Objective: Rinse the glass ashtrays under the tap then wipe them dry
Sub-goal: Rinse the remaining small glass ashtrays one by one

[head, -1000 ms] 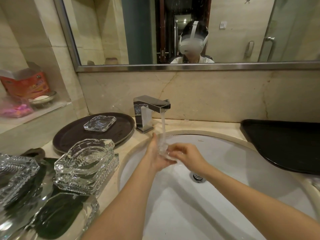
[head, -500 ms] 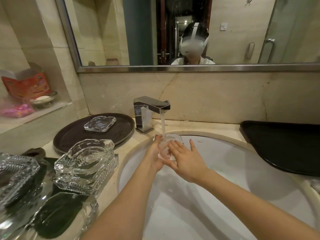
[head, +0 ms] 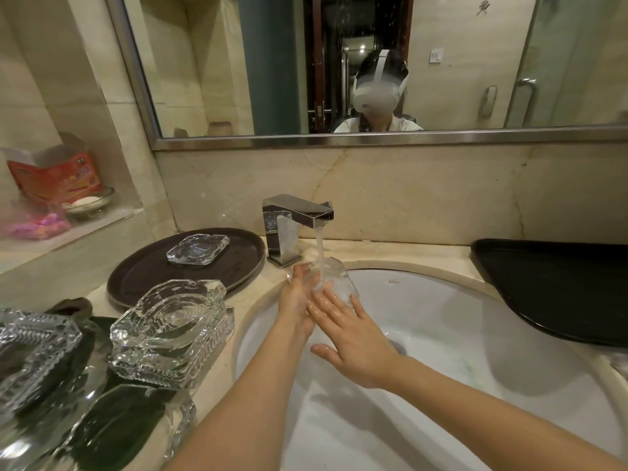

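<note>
Glass ashtray [head: 334,278] held tilted over the back rim of the basin [head: 441,300] under the tap [head: 295,215] stream; left hand [head: 297,297] grips its edge; right hand [head: 353,338], fingers straight, rubs its face; thick, rigid, breakable and probably slippery when wet, so best held by opposite edges.

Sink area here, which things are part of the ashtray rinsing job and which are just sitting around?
Part of the job:
held ashtray
left hand
right hand
tap, running
sink
stacked ashtrays
ashtray on round tray

Just lying about:
orange box
pink packet
small dish
black tray
mirror
</note>
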Demonstrator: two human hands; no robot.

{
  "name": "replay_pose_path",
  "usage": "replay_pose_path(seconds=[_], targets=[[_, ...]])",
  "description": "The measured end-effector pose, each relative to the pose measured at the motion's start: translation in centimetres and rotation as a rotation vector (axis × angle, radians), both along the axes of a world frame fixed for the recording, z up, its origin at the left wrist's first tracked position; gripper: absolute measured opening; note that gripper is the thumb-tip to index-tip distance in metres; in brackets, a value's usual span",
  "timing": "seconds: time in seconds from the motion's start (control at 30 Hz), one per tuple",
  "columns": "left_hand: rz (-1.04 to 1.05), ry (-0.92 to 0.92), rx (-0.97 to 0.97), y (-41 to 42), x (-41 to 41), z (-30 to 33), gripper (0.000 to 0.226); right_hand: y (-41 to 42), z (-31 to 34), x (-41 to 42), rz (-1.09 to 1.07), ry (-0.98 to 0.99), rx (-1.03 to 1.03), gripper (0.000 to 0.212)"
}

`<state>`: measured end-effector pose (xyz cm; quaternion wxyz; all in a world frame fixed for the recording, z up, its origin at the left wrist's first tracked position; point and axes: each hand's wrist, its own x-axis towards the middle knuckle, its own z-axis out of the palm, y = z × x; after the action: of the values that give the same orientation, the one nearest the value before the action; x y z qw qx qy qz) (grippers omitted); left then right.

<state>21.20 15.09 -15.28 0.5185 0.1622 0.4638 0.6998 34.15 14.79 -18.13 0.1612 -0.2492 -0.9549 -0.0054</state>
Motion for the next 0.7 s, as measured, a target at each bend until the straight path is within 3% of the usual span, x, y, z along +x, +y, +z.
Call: replay_pose_path(seconds=[0.2,0.3,0.37,0.5,0.7], targets=[[0.006,0.051,-0.052,0.0,0.0,0.0,0.052,0.0,0.8,-0.9,-0.212,0.109,-0.181,0.096],[-0.018,0.084,-0.058,-0.2,0.4,0.0,0.049,0.6,1.4,-0.9,-0.309,0.081,-0.238,0.093],[-0.012,0.149,-0.071,-0.2,0.5,0.0,0.048,1.3,1.5,-0.8,-0.344,0.076,-0.289,0.085],[-0.036,0.328,-0.125,-0.6,1.6,0.2,0.044,2.9,2.1,0.5,-0.446,0.348,-0.639,0.07],[0.021,0.497,-0.168,-0.7,1.6,0.1,0.035,3.1,2.1,0.1,-0.523,0.723,-0.878,0.015]])
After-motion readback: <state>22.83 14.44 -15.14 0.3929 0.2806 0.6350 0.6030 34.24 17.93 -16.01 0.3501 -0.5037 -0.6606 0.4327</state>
